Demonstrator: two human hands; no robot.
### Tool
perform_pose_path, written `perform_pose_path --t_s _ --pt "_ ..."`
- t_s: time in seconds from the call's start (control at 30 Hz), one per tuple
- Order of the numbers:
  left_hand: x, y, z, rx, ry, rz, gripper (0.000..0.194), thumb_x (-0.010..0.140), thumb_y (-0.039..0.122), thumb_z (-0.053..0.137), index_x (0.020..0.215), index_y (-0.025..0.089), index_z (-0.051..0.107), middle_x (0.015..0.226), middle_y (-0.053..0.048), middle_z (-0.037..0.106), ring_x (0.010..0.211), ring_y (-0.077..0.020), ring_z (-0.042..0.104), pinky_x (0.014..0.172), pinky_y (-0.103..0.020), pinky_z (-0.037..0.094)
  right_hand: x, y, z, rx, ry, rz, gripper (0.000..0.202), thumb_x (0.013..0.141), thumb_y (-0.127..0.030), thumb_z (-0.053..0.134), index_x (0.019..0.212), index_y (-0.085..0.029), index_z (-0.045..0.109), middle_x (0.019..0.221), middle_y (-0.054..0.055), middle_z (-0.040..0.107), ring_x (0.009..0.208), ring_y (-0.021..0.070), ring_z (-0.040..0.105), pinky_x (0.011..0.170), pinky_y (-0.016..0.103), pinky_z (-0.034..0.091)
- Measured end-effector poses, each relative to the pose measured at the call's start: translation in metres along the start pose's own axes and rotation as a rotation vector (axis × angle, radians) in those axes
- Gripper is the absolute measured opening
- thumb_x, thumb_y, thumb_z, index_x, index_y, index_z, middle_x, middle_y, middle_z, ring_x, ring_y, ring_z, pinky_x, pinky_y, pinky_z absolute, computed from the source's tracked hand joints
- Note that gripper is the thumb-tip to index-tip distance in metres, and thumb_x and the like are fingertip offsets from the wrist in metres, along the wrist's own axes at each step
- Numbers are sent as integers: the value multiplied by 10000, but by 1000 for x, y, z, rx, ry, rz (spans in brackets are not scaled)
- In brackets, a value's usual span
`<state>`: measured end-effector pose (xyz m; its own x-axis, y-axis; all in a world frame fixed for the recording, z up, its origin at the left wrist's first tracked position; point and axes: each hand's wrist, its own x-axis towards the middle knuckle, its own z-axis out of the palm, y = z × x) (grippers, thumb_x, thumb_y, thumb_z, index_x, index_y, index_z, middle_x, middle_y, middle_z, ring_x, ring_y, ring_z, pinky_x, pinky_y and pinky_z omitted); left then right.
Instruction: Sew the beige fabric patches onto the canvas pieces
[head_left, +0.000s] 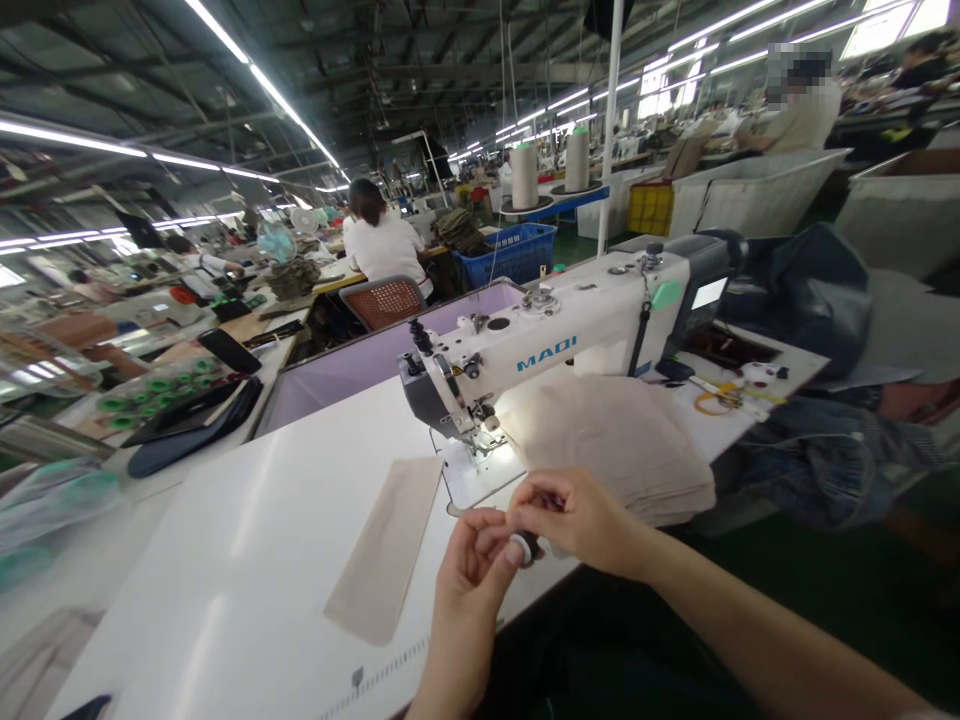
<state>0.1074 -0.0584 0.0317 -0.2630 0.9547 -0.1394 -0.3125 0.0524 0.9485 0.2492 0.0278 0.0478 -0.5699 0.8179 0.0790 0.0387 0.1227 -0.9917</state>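
Note:
Between thumb and fingers, my left hand [480, 565] grips a small round bobbin [528, 545], dark with a pale rim, in front of the sewing machine. My right hand [574, 515] is closed in a pinch just above it, touching the left fingertips; what it pinches is too small to make out. Behind the hands, the lit needle area of the white sewing machine [555, 340] stands over its metal plate [484, 475]. A stack of beige fabric pieces [615, 440] lies under the machine arm. One beige piece [386, 550] lies flat on the table to the left.
The white tabletop [247, 560] carries a printed ruler along its front edge. Scissors [716, 398] lie at the right end. Thread cones [525, 178] stand behind the machine, near a blue crate [506, 255]. A person in white [382, 245] sits ahead.

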Motion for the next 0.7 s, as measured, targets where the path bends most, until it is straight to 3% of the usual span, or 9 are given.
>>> perform_pose_path --t_s 0.07,0.13,0.2,0.27,0.37,0.47,0.6,0.63,0.7 --pt "-1 3 -1 -9 -16 4 413 714 377 887 945 202 591 844 -29 755 800 -198 718 781 -304 542 4 2 -4 -14 -66 26 230 863 -387 686 756 -183 679 600 -38 576 568 120 509 523 227 384" --pt "-2 7 -3 -11 7 17 421 708 380 890 924 204 575 865 -35 760 799 -196 715 782 -312 550 6 6 -9 -127 7 6 235 894 -356 643 746 -180 687 613 -27 589 597 134 536 552 237 409" --pt "-2 11 -5 17 48 43 424 706 385 893 914 204 571 851 -30 757 777 -178 704 774 -301 552 5 10 -13 -257 136 -110 231 941 -349 595 869 -176 731 781 23 683 750 177 621 659 267 475" --pt "-3 13 -6 54 86 71 426 701 383 897 909 205 571 809 -11 740 746 -158 687 753 -277 546 -1 11 -14 -345 193 -294 268 947 -381 628 1094 -181 730 1081 88 710 973 221 649 797 305 510" --pt "-5 12 -4 77 101 89 414 709 390 889 901 206 572 775 11 708 732 -145 672 712 -243 527 -16 6 -10 -478 47 -480 415 888 -410 743 1251 -220 678 1313 114 625 989 212 665 826 305 526" --pt "-10 12 -5 124 87 100 400 725 432 868 894 202 589 771 4 690 741 -154 665 698 -241 518 -28 -1 -2 -649 -45 -494 265 943 -323 686 1193 -236 700 1279 92 636 830 170 674 729 280 526" --pt "-18 25 -13 313 188 221 438 777 489 812 1076 203 667 936 -59 721 798 -188 651 725 -279 517 -32 -2 7 -451 20 -444 243 899 -316 741 1129 -239 727 1219 80 647 880 179 666 751 277 527" --pt "-21 29 -15 302 169 214 469 799 501 789 1146 208 672 967 -66 722 769 -180 634 716 -283 513 -32 -1 9 -350 24 -430 250 877 -314 763 1115 -244 736 1244 82 638 890 177 663 745 272 527" --pt "-27 35 -18 153 19 96 507 820 509 761 1215 200 684 979 -82 719 714 -170 608 705 -300 515 -33 -1 15 -183 -3 -402 264 843 -306 795 1100 -258 756 1309 83 615 883 169 655 701 259 522"
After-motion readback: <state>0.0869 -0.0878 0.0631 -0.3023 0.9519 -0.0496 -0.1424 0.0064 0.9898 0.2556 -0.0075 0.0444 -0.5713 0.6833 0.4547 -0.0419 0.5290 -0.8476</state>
